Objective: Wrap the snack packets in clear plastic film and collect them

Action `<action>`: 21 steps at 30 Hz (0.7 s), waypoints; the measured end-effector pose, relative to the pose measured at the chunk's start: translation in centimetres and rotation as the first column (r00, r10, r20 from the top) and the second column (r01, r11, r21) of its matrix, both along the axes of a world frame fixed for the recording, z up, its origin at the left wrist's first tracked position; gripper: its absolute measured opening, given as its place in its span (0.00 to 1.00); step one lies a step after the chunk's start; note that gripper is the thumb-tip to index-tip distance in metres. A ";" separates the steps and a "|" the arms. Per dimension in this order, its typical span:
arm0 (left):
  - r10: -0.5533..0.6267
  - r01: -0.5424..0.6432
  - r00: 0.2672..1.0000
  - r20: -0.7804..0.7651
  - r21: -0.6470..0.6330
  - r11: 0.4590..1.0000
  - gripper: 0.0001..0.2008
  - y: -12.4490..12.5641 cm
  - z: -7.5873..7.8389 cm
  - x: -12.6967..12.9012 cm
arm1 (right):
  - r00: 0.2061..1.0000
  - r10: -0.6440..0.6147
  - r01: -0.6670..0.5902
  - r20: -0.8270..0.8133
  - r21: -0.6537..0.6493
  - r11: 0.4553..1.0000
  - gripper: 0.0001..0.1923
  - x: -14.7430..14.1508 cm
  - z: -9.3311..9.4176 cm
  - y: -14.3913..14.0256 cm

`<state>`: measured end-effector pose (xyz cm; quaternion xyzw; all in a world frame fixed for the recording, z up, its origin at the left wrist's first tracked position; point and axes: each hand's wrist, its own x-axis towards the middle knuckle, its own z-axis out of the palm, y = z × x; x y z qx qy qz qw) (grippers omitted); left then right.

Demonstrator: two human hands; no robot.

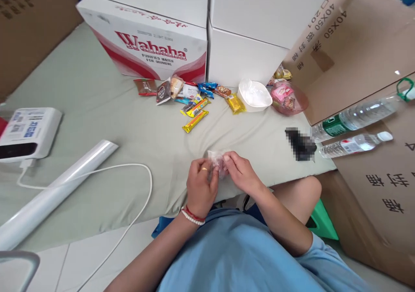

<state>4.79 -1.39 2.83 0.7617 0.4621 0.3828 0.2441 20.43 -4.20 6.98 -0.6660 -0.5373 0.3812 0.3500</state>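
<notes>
Step in hand: two-handed manipulation of a small clear plastic packet (215,159), judged from the grip of both hands on it. Whether the film is being torn, twisted or straightened cannot be determined from this view.

Hand state: The left hand (201,185) is curled, with thumb and fingers drawn together on the left side of the packet; a ring and two bracelets are worn on this side. The right hand (240,171) pinches the packet's right side between thumb and forefinger, remaining fingers folded. Neither hand appears to hold any second item.

Next move: Continued handling appears to call for a firm left grip as the anchor and a controlled pinch on the right. Thin film may slip or split suddenly; opposed force should therefore be applied gradually.

Position of the packet: It sits directly between the two hands, touching both, in front of the blue shirt (233,253) and above the near part of the green cloth (155,132). Its upper edge projects beyond the fingers; the reddish contents are partly covered and cannot be identified. Contact between packet and cloth cannot be confirmed.

Surrounding items: A yellow snack wrapper (195,121) lies beyond the hands, apart from them. Farther back, a white plastic bowl (256,107) stands just beside a translucent red bowl (301,99) containing packaged items. All these are out of contact with either hand.
</notes>
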 end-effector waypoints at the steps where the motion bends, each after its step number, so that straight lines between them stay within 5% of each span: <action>1: -0.036 0.038 0.999 -0.020 0.081 0.996 0.10 -0.5 0.3 0.2 | 0.991 -0.051 0.047 -0.124 -0.033 0.998 0.22 0.4 0.1 -0.6; 4: -0.187 0.211 0.977 -0.106 0.303 0.930 0.12 -1.7 0.6 1.1 | 0.890 -0.195 0.146 -0.411 -0.149 0.978 0.29 1.8 0.3 -2.4; 7: -0.325 0.380 0.925 -0.199 0.423 0.823 0.15 -2.9 0.0 2.3 | 0.856 -0.256 0.183 -0.450 -0.200 0.963 0.27 3.4 -0.1 -4.0; 14: -0.611 0.662 0.747 -0.263 0.381 0.645 0.14 -4.2 -0.9 4.3 | 0.900 -0.255 0.183 -0.354 -0.226 0.957 0.21 6.2 -1.8 -6.1; 16: -0.634 0.679 0.732 -0.249 0.341 0.650 0.12 -3.6 -0.8 3.0 | 0.890 -0.276 0.213 -0.362 -0.205 0.955 0.20 8.2 -1.4 -5.5; 18: -0.573 0.621 0.783 -0.241 0.293 0.727 0.12 -2.5 -0.8 0.5 | 0.855 -0.358 0.332 -0.376 -0.135 0.934 0.18 11.9 -0.4 -4.0; 21: -0.392 0.454 0.885 -0.250 0.283 0.845 0.11 -0.3 -1.5 -4.8 | 0.738 -0.536 0.614 -0.410 0.081 0.785 0.17 20.8 2.0 0.2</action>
